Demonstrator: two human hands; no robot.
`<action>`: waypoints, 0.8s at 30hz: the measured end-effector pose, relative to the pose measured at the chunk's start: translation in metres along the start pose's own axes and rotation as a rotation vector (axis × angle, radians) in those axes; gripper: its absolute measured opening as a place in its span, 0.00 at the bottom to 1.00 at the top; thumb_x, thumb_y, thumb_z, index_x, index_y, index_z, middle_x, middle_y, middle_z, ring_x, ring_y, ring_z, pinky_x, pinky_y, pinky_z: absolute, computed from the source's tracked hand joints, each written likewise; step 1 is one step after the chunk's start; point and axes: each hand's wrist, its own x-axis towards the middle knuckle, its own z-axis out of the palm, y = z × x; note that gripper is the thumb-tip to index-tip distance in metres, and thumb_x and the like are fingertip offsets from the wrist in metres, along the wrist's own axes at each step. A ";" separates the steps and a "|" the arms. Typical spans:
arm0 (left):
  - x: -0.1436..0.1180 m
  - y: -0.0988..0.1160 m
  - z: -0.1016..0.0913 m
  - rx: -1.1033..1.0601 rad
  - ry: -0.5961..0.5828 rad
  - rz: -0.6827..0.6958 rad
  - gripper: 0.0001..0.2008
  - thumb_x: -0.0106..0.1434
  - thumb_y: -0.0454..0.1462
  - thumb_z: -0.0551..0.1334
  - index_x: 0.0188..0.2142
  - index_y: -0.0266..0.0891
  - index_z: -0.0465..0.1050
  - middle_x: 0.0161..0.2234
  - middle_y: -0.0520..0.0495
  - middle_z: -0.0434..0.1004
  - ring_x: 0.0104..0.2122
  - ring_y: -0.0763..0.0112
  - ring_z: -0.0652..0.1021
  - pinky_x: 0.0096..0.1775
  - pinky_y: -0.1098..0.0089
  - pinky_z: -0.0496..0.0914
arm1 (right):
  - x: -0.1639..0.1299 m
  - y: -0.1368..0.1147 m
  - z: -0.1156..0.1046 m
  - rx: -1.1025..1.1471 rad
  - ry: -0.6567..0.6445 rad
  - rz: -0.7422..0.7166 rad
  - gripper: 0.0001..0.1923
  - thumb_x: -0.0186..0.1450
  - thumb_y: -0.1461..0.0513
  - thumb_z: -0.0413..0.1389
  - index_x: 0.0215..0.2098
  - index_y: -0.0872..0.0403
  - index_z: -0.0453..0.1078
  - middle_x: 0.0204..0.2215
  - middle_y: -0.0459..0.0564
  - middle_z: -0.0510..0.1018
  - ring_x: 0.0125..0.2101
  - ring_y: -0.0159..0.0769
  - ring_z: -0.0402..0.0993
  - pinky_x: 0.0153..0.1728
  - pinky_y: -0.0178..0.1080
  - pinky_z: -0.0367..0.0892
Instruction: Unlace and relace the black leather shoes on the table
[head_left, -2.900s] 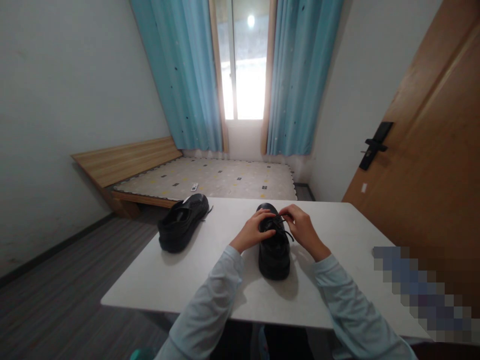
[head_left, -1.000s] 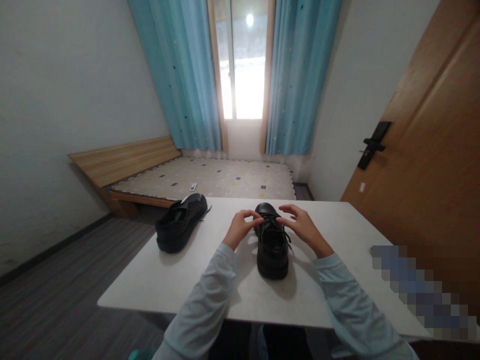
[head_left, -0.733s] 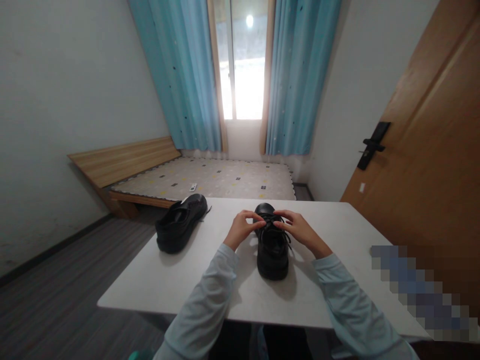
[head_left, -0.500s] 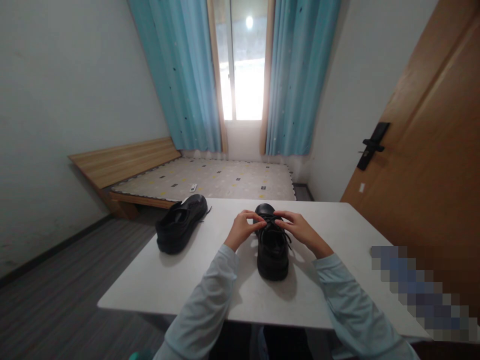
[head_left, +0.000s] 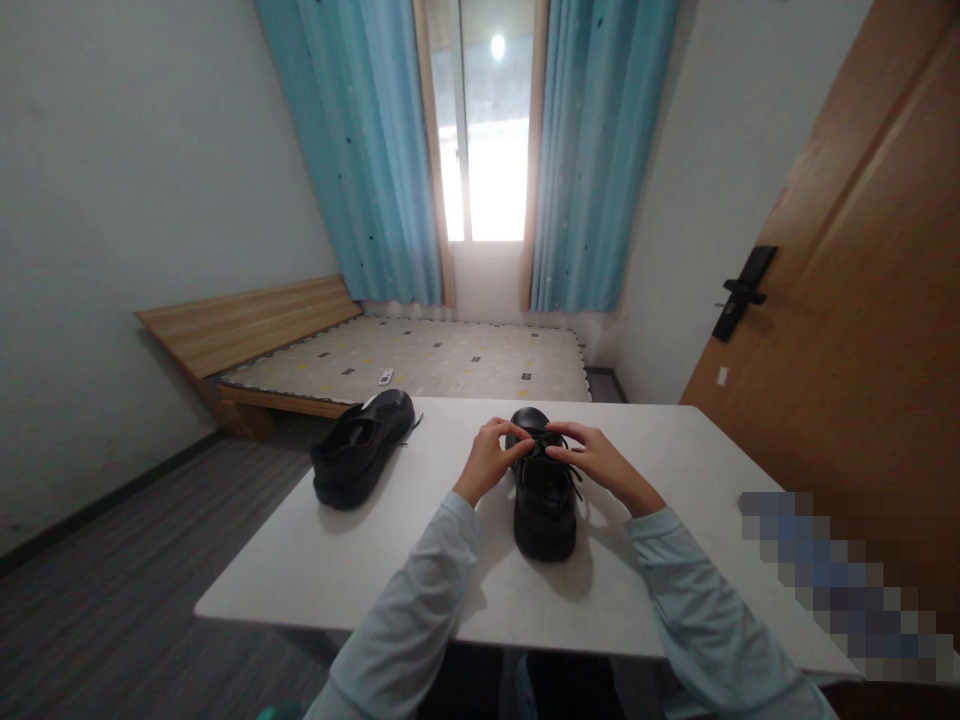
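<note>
A black lace-up shoe [head_left: 545, 515] stands upright on the white table [head_left: 420, 590], its toe pointing away from me and its heel toward me. Both hands are at its laces [head_left: 541, 440]. My left hand [head_left: 491, 455] comes in from the left side, thumb and fingers closed on the lace over the tongue. From the right, my right hand [head_left: 589, 455] pinches at the lace, its thumb and forefinger near the knot area. A loose lace end hangs on the shoe's right side. The other black shoe [head_left: 360, 450] rests at the table's left edge, untouched.
Beyond the table stands a bed [head_left: 420, 350] with a patterned mattress and a small white remote-like object [head_left: 386, 377] on it. A brown door [head_left: 847, 330] with a black handle is on the right. Blue curtains [head_left: 375, 150] frame the window. A blurred patch covers something at right.
My left fingers have shifted slightly to the right over the laces, and my right fingertips have moved a little left. Both shoes stay in place.
</note>
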 end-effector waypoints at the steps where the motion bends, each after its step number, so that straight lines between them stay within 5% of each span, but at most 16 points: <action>1: 0.000 0.000 0.001 0.006 0.012 0.008 0.07 0.55 0.40 0.64 0.30 0.38 0.76 0.35 0.46 0.73 0.38 0.66 0.73 0.42 0.65 0.67 | 0.000 0.000 0.000 -0.001 -0.002 0.002 0.21 0.54 0.55 0.62 0.45 0.52 0.73 0.47 0.55 0.77 0.48 0.46 0.72 0.47 0.50 0.67; 7: -0.001 0.003 0.005 -0.007 0.013 -0.009 0.07 0.58 0.40 0.60 0.30 0.38 0.72 0.28 0.50 0.74 0.27 0.72 0.70 0.34 0.70 0.66 | 0.000 -0.001 0.001 -0.006 -0.008 -0.011 0.20 0.55 0.55 0.61 0.45 0.52 0.73 0.46 0.54 0.77 0.47 0.45 0.72 0.47 0.49 0.67; 18: -0.001 0.005 0.007 -0.168 -0.006 -0.020 0.08 0.60 0.41 0.59 0.31 0.38 0.68 0.28 0.49 0.74 0.30 0.71 0.74 0.35 0.70 0.67 | 0.000 -0.004 0.001 -0.017 -0.023 -0.006 0.19 0.56 0.56 0.59 0.45 0.53 0.72 0.45 0.54 0.77 0.48 0.45 0.71 0.46 0.48 0.67; 24: -0.001 0.002 0.004 -0.553 -0.130 -0.154 0.17 0.54 0.42 0.65 0.39 0.37 0.64 0.28 0.50 0.74 0.31 0.71 0.75 0.36 0.70 0.67 | 0.000 0.000 0.001 -0.006 -0.021 -0.015 0.19 0.55 0.56 0.60 0.45 0.53 0.72 0.45 0.53 0.77 0.47 0.44 0.71 0.46 0.47 0.67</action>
